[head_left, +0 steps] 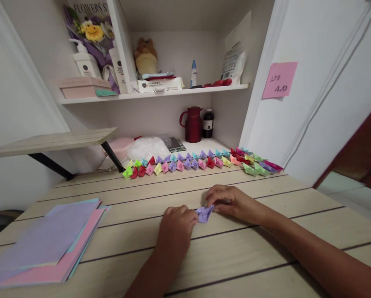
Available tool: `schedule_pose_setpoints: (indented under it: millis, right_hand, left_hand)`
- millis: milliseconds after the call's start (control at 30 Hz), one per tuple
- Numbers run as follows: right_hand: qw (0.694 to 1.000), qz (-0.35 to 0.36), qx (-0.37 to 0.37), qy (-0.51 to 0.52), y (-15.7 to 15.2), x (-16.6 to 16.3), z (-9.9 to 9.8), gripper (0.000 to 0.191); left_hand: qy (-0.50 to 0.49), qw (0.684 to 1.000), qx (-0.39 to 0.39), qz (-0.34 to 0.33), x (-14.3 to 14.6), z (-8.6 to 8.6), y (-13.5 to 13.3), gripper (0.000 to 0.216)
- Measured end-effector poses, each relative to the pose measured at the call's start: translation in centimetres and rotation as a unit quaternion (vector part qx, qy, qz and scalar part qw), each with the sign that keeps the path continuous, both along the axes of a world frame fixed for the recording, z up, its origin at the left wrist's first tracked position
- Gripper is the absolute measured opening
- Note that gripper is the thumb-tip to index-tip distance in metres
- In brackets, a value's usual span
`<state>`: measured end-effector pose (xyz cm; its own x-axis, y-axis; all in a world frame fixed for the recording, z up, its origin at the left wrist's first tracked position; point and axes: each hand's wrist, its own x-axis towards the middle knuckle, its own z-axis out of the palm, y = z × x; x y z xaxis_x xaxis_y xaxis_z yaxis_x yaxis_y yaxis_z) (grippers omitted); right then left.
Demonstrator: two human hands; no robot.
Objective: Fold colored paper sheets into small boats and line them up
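Observation:
A small purple paper boat (205, 214) rests on the wooden table between my two hands. My left hand (179, 223) is closed with its fingertips on the boat's left end. On the opposite side, my right hand (227, 200) pinches the boat's right tip between thumb and fingers. Part of the boat's left end is hidden behind my left fingers. Beyond the hands, rows of folded paper boats (187, 164) in many colours stand along the back of the table.
At the left lies a stack of coloured paper sheets (55, 240), purple on top. A raised wooden shelf (51, 140) on black legs stands at the back left. A red thermos jug (193, 125) and a dark bottle (208, 124) stand behind the boats, under a white shelf (154, 94).

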<state>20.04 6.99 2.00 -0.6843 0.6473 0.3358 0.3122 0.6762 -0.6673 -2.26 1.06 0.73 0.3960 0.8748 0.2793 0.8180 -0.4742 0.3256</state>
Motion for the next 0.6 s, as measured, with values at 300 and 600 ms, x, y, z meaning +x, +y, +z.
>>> schedule_pose_setpoints:
  millis: [300,600]
  right_hand:
    - [0.995,-0.065,0.035,-0.062,0.0,-0.4,-0.5,0.006]
    - [0.947,-0.320,-0.025,0.010,0.9,0.3,-1.1,0.016]
  left_hand:
    - [-0.012,1.000,0.004,0.012,-0.1,-0.3,0.2,0.028]
    - [-0.186,0.973,0.021,0.135,-0.6,-1.1,1.1,0.060]
